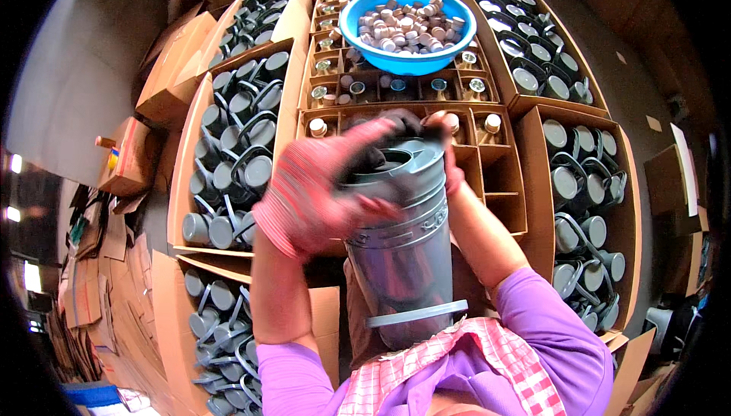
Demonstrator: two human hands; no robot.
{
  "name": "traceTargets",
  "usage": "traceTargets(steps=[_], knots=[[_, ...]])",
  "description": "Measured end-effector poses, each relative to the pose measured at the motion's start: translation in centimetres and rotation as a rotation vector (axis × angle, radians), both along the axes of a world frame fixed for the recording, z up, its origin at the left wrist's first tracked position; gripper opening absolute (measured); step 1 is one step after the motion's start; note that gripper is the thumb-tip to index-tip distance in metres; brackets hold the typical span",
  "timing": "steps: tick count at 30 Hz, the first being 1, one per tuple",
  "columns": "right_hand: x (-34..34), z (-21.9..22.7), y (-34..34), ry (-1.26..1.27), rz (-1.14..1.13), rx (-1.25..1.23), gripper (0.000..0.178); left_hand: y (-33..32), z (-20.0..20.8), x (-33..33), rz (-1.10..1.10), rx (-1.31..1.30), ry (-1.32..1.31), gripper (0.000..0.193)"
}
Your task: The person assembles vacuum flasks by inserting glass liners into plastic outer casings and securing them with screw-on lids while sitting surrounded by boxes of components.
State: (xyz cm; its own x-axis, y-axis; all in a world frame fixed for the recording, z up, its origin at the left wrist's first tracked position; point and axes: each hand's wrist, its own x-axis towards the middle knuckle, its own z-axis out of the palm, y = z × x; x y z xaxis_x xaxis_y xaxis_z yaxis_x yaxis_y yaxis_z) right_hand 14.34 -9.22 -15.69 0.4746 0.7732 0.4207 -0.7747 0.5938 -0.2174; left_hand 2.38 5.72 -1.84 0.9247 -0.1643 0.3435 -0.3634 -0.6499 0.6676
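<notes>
A tall grey plastic canister [400, 264] stands tilted in front of my body, with a raised band and embossed marks below its rim. A light grey strap [417, 314] crosses its lower end. My left hand [324, 180], in a red and black glove, is blurred by motion. Its fingers curve over the canister's top and along its near side. My right hand [451, 149] grips the rim from the right, its fingers mostly hidden behind it. Inside the top are dark round shapes that I cannot make out.
Cartons of grey lidded canisters with handles stand left [202, 123] and right [630, 210]. Ahead, a divided carton [502, 180] holds several capped bottles. A blue basin [358, 43] of small caps rests on the bottle cartons beyond. Flattened cardboard [122, 294] lies piled at the left.
</notes>
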Motion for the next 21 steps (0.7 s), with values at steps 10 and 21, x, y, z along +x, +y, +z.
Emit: traceTargets(steps=[10, 21], knots=[[-1.4, -1.6, 2.1, -0.068, -0.071, -0.024, 0.073, 2.3, -3.4, -0.8, -0.101, -0.427, -0.094, 0.086], [-0.6, -5.1, 6.3, -0.109, -0.073, 0.187, 0.071, 0.6, -9.1, -1.1, -0.001, -0.85, -0.417, 0.067]])
